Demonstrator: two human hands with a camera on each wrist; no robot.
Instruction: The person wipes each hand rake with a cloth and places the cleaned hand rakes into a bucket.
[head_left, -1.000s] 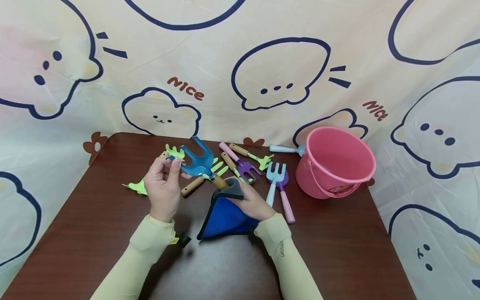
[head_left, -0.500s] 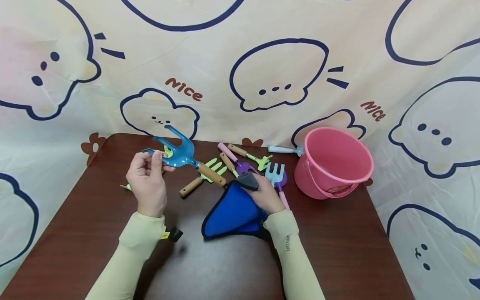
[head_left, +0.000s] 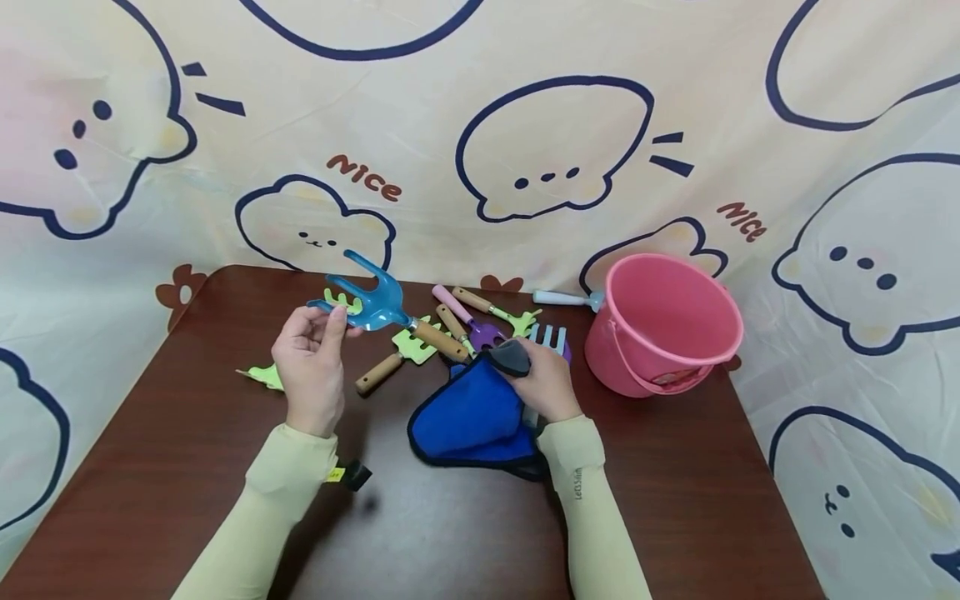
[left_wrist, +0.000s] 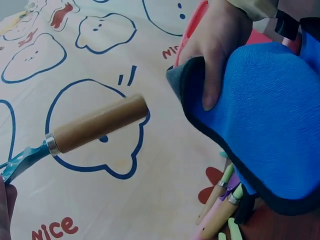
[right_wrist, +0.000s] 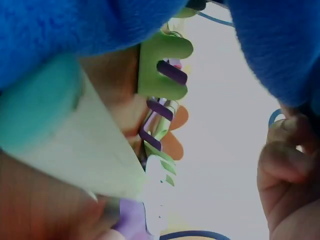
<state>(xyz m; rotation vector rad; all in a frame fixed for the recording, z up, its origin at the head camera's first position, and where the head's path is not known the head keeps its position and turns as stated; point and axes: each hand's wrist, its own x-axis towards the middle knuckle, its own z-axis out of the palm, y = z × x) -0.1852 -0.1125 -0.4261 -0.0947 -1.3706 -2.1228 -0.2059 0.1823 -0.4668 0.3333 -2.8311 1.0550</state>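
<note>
My left hand (head_left: pixel 311 367) pinches a blue garden hand fork (head_left: pixel 381 307) by its tines, above the table. The fork's wooden handle points right, toward a blue cloth (head_left: pixel 468 417) with black edging and a grey underside. My right hand (head_left: pixel 551 383) grips the cloth at its folded upper corner, and the rest hangs down. In the left wrist view the wooden handle (left_wrist: pixel 100 124) is apart from the cloth (left_wrist: pixel 280 120). Folds of cloth (right_wrist: pixel 90 25) fill the top of the right wrist view.
Behind the hands lie several small garden tools, among them a green fork with wooden handle (head_left: pixel 382 372), a purple fork (head_left: pixel 486 335) and a light blue fork (head_left: pixel 551 336). A pink bucket (head_left: pixel 663 325) stands at the right. A green tool (head_left: pixel 266 377) lies left.
The fork's handle has come out of the cloth. My left hand drew the fork left, then came slightly back right. The right hand moved a little right with the cloth.
</note>
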